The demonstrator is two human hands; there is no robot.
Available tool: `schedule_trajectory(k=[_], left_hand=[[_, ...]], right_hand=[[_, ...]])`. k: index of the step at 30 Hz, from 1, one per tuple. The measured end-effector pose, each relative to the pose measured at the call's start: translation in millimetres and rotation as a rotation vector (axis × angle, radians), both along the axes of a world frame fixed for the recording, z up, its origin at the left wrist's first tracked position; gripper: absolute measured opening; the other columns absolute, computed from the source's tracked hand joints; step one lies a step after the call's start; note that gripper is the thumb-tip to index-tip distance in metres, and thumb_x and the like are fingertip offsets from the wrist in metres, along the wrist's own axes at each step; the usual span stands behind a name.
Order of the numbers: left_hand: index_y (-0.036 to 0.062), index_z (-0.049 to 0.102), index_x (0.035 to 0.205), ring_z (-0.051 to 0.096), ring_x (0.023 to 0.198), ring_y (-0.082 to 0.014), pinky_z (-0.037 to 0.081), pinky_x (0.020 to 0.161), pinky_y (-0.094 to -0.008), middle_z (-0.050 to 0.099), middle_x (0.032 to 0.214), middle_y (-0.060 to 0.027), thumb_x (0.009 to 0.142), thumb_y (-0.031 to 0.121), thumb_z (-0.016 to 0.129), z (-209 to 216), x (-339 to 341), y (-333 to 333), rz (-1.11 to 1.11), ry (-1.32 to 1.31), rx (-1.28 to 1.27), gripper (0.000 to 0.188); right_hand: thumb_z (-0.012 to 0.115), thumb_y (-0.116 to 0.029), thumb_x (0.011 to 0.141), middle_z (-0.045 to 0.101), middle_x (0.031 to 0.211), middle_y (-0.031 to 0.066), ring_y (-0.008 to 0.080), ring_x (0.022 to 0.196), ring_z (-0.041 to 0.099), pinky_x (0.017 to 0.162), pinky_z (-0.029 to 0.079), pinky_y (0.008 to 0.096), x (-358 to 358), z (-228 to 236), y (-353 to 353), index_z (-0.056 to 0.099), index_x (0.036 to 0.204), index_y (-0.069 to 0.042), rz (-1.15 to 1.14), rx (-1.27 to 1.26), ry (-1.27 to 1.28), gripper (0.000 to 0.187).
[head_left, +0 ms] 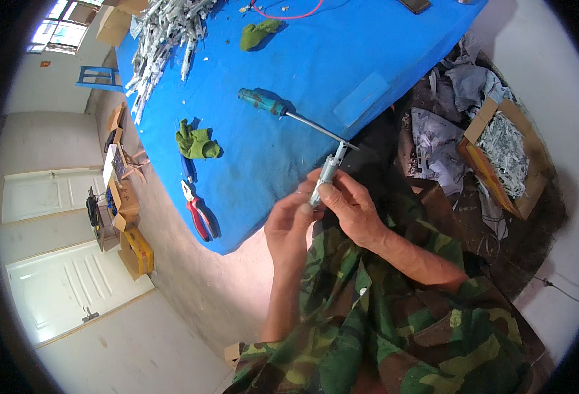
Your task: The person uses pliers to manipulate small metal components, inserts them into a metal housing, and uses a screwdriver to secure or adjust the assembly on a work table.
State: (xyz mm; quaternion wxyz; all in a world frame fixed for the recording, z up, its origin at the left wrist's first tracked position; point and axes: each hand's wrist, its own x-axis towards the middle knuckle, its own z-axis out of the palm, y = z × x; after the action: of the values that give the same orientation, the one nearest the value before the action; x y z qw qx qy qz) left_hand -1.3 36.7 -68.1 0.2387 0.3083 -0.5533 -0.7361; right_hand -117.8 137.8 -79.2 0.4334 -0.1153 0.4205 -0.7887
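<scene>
My left hand [288, 223] and my right hand [355, 205] come together at the near edge of the blue-covered table. Between them they grip a slim, silvery metal part [329, 169], narrow at its upper end. My left fingers close on its lower end, partly hidden; my right thumb presses along its side. Just beyond, a screwdriver [261, 102] with a teal handle lies on the table, its shaft pointing at me. The part's narrow end overlaps the shaft near the tip; whether they touch I cannot tell.
On the blue table [270, 157] lie red-handled pliers [197, 211], a green glove [197, 140], another green cloth piece [260, 34] and a heap of silvery metal parts [164, 46]. To my right stands a cardboard box [480, 125] of similar pieces, beside plastic bags [436, 148].
</scene>
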Motion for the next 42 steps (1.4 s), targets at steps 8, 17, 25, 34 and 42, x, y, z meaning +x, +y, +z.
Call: schedule_trajectory(k=[8, 17, 25, 34, 42], left_hand=[[0.0011, 0.074, 0.118, 0.072, 0.097, -0.0167, 0.059, 0.087, -0.0311, 0.077, 0.107, -0.0101, 0.100, 0.008, 0.071, 54.2, -29.8, -56.3, -0.011, -0.439, -0.883, 0.019], [0.0121, 0.062, 0.143, 0.049, 0.141, -0.0400, 0.047, 0.110, -0.0510, 0.050, 0.155, -0.0182, 0.088, -0.006, 0.063, 22.5, -110.5, -143.9, -0.238, -0.532, -1.781, 0.058], [0.0060, 0.065, 0.125, 0.054, 0.135, -0.0363, 0.044, 0.110, -0.0501, 0.063, 0.139, -0.0167, 0.083, -0.002, 0.064, 37.4, -131.7, -165.6, -0.410, -0.482, -1.839, 0.043], [0.0007, 0.058, 0.105, 0.066, 0.075, -0.0362, 0.052, 0.068, -0.0435, 0.068, 0.088, -0.0213, 0.083, 0.008, 0.073, 56.2, -19.4, -119.4, -0.334, -0.699, -1.218, 0.027], [0.0023, 0.066, 0.106, 0.048, 0.062, -0.0106, 0.042, 0.057, -0.0297, 0.056, 0.070, -0.0035, 0.085, 0.012, 0.075, 82.6, 49.7, -60.4, -0.104, -0.627, -0.770, 0.024]], right_hand=[[0.063, -0.031, 0.108, 0.060, 0.085, 0.0017, 0.0102, 0.066, 0.057, 0.054, 0.043, 0.0242, -32.6, -5.6, 25.8, 0.061, 0.119, -0.008, -0.351, -0.032, -0.258, 0.026], [0.064, -0.023, 0.107, 0.060, 0.084, 0.0025, 0.0053, 0.057, 0.049, 0.045, 0.033, 0.0211, -41.1, -5.0, 44.1, 0.061, 0.113, -0.007, -0.207, -0.007, -0.250, 0.017], [0.070, -0.020, 0.101, 0.064, 0.081, 0.0026, 0.0044, 0.057, 0.052, 0.048, 0.038, 0.0217, -61.2, 11.9, 52.2, 0.061, 0.117, -0.003, -0.194, 0.158, 0.006, 0.025], [0.065, -0.027, 0.106, 0.058, 0.077, 0.0015, 0.0060, 0.055, 0.046, 0.044, 0.032, 0.0232, -65.3, 9.7, 42.3, 0.056, 0.107, -0.008, 0.001, 0.187, -0.147, 0.021], [0.053, -0.031, 0.112, 0.049, 0.076, -0.0004, 0.0043, 0.055, 0.041, 0.044, 0.027, 0.0212, -64.2, -4.6, 6.5, 0.060, 0.113, -0.004, 0.276, 0.099, -0.199, 0.028]])
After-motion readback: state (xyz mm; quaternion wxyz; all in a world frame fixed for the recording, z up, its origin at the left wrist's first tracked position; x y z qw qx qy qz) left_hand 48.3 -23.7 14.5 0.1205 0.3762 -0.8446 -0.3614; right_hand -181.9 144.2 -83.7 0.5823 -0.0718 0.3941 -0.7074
